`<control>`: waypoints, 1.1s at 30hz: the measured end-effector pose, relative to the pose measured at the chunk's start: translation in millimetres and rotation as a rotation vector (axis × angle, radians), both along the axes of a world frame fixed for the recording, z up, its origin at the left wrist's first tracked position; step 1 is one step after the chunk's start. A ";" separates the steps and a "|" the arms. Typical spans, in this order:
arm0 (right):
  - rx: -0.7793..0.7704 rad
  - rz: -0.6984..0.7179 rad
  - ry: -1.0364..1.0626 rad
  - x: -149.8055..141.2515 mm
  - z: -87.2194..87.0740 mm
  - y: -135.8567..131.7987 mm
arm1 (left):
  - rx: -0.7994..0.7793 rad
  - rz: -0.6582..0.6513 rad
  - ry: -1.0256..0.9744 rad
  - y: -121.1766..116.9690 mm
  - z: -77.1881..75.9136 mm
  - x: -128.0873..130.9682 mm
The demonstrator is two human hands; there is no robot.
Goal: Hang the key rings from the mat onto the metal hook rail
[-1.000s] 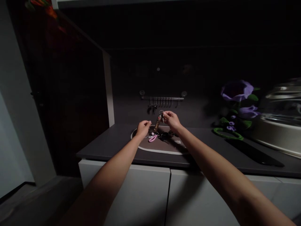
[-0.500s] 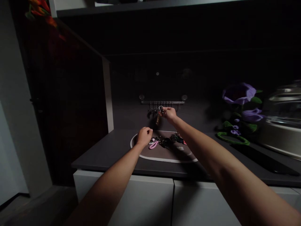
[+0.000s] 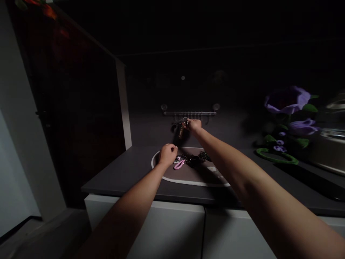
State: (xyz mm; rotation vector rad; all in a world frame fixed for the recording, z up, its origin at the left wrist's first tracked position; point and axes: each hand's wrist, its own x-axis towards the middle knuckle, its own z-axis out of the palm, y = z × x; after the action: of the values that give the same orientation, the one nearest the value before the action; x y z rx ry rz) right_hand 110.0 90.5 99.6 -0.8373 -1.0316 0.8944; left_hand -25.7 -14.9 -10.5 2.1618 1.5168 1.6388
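Dim light leaves the dark backsplash (image 3: 145,90) shadowy at twelve o'clock; white cabinets (image 3: 172,226) stand at six, a dark door (image 3: 78,133) at nine.

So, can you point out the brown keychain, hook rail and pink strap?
Brown keychain (image 3: 181,133), head view, its dangling body.
Hook rail (image 3: 190,113), head view, mid-bar.
Pink strap (image 3: 176,168), head view, loop's lower end.

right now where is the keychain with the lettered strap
In the head view, the keychain with the lettered strap hangs from the right hand, just below the hook rail and above the mat.
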 end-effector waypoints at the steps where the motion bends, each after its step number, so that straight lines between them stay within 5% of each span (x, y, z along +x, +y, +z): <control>1: -0.038 -0.015 0.034 -1.1 0.8 -1.7 | 0.001 -0.002 -0.001 -0.2 0.2 0.0; 15: -0.080 0.031 0.060 2.7 -13.9 -12.0 | -0.015 -0.011 -0.008 0.9 -0.3 -0.9; 33: 0.015 -0.105 -0.173 14.7 -21.1 -8.4 | -0.017 -0.040 -0.025 -2.6 3.3 -2.6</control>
State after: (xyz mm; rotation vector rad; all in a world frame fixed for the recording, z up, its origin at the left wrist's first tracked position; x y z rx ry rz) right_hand 124.7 82.1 78.5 -0.9602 -1.1314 0.7345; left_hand -28.3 -17.5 -7.2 2.1395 1.4664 1.6284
